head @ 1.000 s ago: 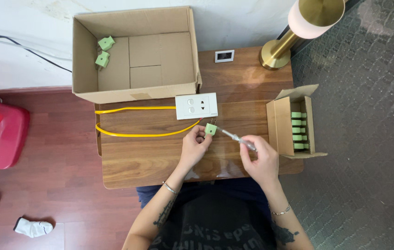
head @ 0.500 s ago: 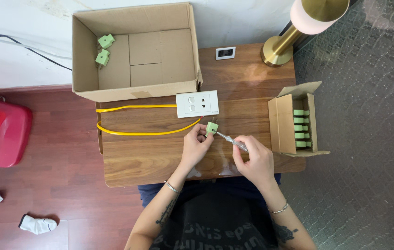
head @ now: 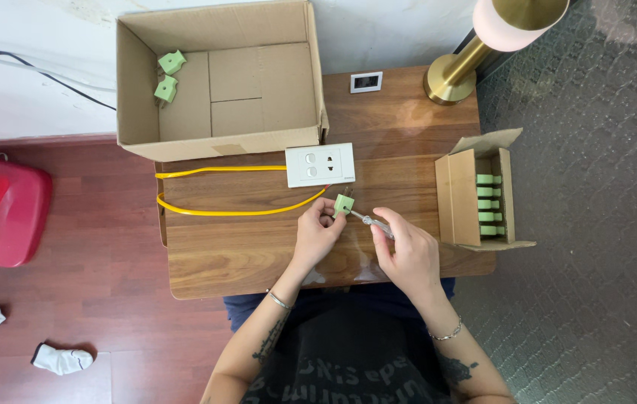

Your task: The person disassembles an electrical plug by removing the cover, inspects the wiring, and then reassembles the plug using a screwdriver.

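Head view: with your left hand (head: 317,233) pinching the green plug (head: 344,204) just below the white socket (head: 321,164) and your right hand (head: 407,251) fingers closed around the screwdriver (head: 369,221), keep tip seated, plug steady.

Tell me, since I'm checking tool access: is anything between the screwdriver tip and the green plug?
Nothing visible. The right hand points the screwdriver straight at the green plug, pinched by the left hand; its tip appears to meet the plug's side.
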